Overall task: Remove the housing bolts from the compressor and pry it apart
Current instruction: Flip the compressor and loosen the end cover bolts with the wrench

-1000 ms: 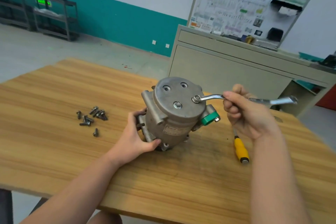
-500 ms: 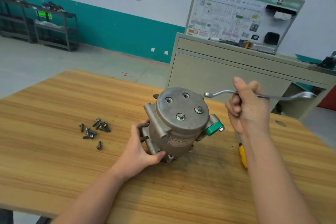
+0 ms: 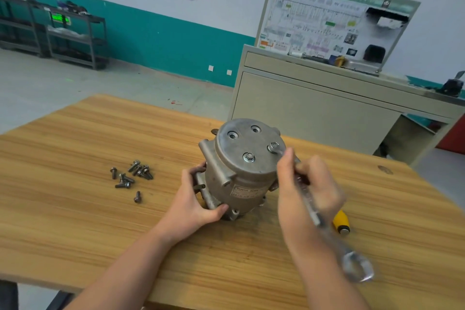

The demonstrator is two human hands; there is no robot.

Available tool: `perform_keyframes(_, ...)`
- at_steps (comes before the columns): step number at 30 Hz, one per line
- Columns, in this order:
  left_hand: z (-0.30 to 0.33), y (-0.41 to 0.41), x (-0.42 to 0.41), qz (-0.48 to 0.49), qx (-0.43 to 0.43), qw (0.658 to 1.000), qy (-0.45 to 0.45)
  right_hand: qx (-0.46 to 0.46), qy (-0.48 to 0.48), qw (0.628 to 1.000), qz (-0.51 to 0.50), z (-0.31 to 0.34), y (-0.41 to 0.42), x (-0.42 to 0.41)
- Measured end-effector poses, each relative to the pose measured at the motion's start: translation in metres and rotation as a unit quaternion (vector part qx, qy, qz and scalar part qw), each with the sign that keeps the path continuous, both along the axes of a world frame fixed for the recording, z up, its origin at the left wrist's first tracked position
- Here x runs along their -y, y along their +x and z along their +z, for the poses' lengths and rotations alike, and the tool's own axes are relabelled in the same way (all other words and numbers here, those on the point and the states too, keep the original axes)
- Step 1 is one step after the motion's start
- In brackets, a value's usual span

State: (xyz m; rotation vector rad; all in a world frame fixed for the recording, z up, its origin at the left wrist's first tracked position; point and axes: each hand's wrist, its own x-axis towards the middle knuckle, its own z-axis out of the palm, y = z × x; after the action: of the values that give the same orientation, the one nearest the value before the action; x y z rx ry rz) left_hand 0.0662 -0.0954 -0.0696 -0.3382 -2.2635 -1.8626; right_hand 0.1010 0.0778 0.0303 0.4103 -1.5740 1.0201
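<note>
Steadying the compressor (image 3: 245,171) upright on the wooden table (image 3: 75,209), my left hand (image 3: 193,199) grips its base while my right hand (image 3: 307,189), fingers wrapped round the wrench (image 3: 347,254), seats the ring squarely on the bolt (image 3: 273,146); I'd turn smoothly.

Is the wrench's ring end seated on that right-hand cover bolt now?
Touching. The head view shows the wrench ring end around the bolt on the compressor cover, gripped by the right hand.

Motion-blurred right hand (image 3: 308,184) and wrench (image 3: 324,219); yellow-handled tool (image 3: 341,221) mostly hidden behind them.
</note>
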Motion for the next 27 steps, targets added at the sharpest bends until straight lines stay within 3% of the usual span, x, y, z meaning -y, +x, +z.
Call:
perform_keyframes(3, 0.0, 0.0, 0.0, 0.005, -0.003, 1.0, -0.003, -0.01, 0.06, 0.998, -0.033, -0.01, 0.003, -0.001)
perform_keyframes(8, 0.002, 0.001, 0.001, 0.004, -0.003, 1.0, -0.011, 0.102, -0.103, 0.981, 0.132, -0.01, 0.003, -0.021)
perform_keyframes(12, 0.002, 0.001, 0.0, 0.001, -0.007, 1.0, -0.019, 0.18, -0.2, 0.905, 0.329, 0.003, -0.02, -0.057)
perform_keyframes(16, 0.002, 0.001, -0.006, 0.004, -0.012, 1.0, 0.001, 0.326, -0.249, 0.779, 0.475, 0.021, -0.061, -0.084)
perform_keyframes(19, 0.001, 0.0, -0.009, 0.0, -0.026, 1.0, 0.013, 0.415, -0.263, 0.727, 0.48, 0.038, -0.096, -0.076)
perform_keyframes(24, 0.001, -0.001, -0.011, 0.011, -0.047, 0.999, 0.007, 0.458, -0.265, 0.732, 0.431, 0.054, -0.123, -0.051)
perform_keyframes(27, -0.001, -0.002, -0.009, 0.027, -0.053, 0.998, 0.0, 0.423, -0.341, 0.71, 0.449, 0.063, -0.114, -0.059)
